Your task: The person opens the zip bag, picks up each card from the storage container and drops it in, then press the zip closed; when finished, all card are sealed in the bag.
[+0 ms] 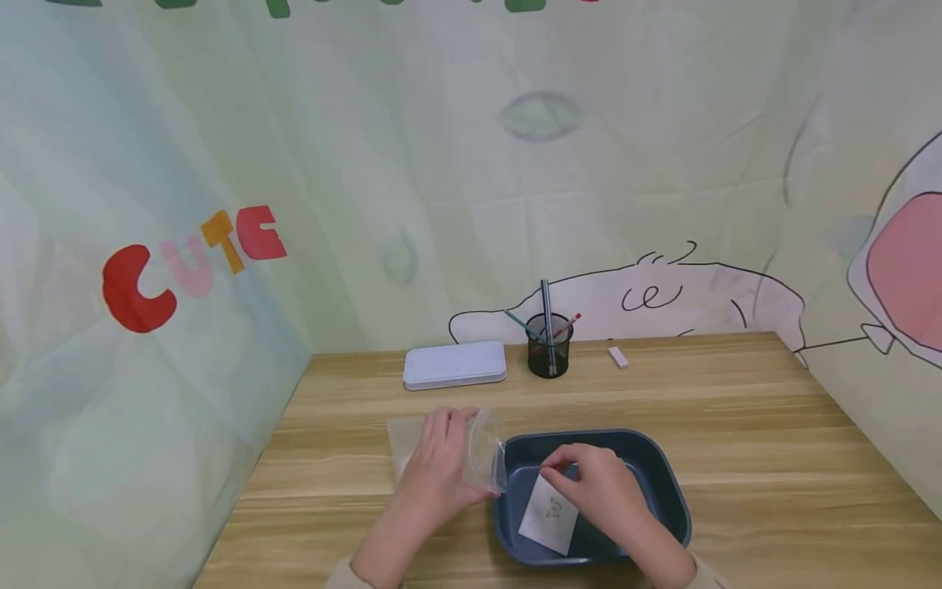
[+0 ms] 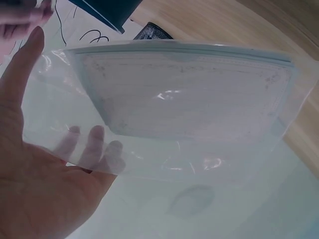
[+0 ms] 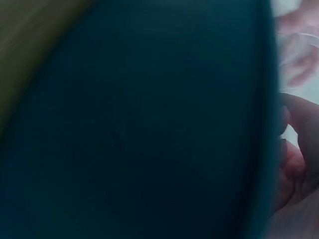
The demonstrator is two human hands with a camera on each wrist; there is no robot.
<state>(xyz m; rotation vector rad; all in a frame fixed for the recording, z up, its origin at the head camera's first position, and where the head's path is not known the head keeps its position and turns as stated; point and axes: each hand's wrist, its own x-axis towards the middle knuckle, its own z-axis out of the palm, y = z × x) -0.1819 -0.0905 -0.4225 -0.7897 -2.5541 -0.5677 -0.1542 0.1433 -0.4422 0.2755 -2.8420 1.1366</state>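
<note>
My left hand (image 1: 434, 466) grips a clear plastic bag (image 1: 486, 450) whose mouth gapes toward the right. Inside the bag, the left wrist view shows a flat stack of pale sheets (image 2: 189, 94); the fingers show through the film. Over a dark blue tray (image 1: 666, 491), my right hand (image 1: 599, 487) pinches the top of a small white card (image 1: 548, 519) between thumb and forefinger. A small butterfly-like drawing marks the card, which slants within the tray's outline. The tray wall fills most of the right wrist view and hides the card there.
Along the back of the wooden table (image 1: 331, 458) stand a white flat case (image 1: 455, 366), a black mesh pen cup (image 1: 548, 357) with pencils, and a white eraser (image 1: 618, 357). A printed cloth (image 1: 412, 164) hangs behind and at both sides.
</note>
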